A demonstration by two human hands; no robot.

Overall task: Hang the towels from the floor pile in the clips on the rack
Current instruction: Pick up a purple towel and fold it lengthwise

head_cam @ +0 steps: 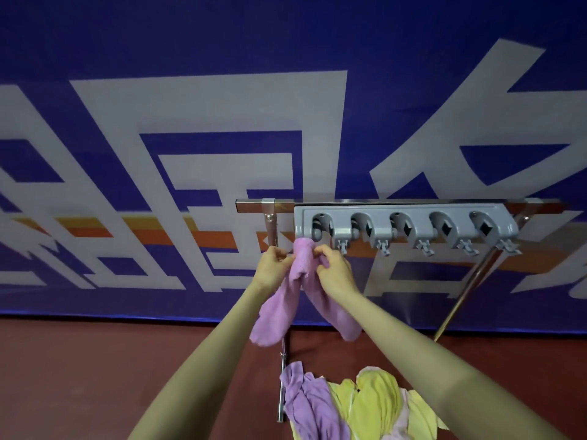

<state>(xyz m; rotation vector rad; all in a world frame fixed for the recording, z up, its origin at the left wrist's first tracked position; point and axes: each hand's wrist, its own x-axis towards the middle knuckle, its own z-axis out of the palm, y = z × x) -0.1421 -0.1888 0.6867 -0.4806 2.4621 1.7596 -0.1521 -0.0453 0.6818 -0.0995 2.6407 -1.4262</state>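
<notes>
Both the left hand (275, 260) and right hand (333, 265) pinch the bunched purple towel (305, 268) under the leftmost clip (319, 228); pushed in too shallow, it could slip free.

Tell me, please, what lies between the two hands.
The bunched top of the purple towel, pinched by left hand and right hand, in the head view.

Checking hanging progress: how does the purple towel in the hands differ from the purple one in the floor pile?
The held purple fluffy towel is raised at the leftmost clip of the grey plastic rack; the purple towel in the floor pile lies crumpled below. The left hand and right hand pinch the held towel, its two ends dangling; the pile towel is untouched, beside yellow towels. Both look like the same cloth.
</notes>
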